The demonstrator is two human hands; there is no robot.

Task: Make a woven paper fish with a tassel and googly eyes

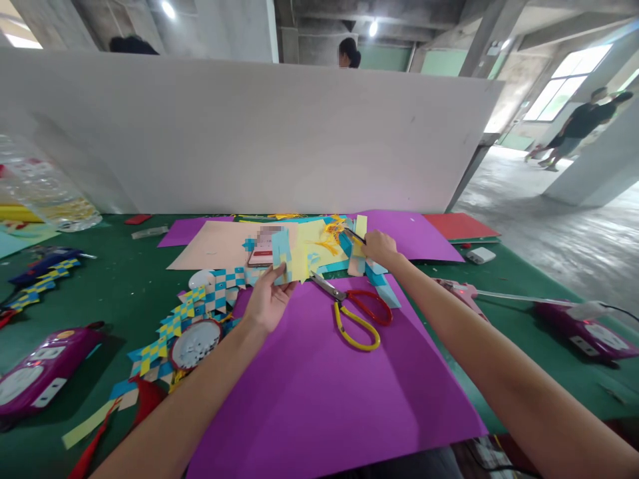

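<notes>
My left hand [269, 296] grips a piece of pale yellow and light blue paper [298, 261] between thumb and fingers. My right hand [380, 249] is closed round a slim dark tool [355, 235]; its kind is not clear. The tool's tip points left, over orange-yellow scraps [335, 231] on yellow paper. Between the hands, scissors [344, 299] with one red and one yellow handle lie partly open on a large purple sheet [349, 392]. A phone [262, 251] lies behind the held paper, partly covered.
Woven checkered paper strips [170, 326] and a round container [196, 344] of small bits lie left. Purple power strips stand left [47, 372] and right [582, 332]. A glue gun [464, 296] rests right. A white board [249, 133] borders the back; people stand beyond.
</notes>
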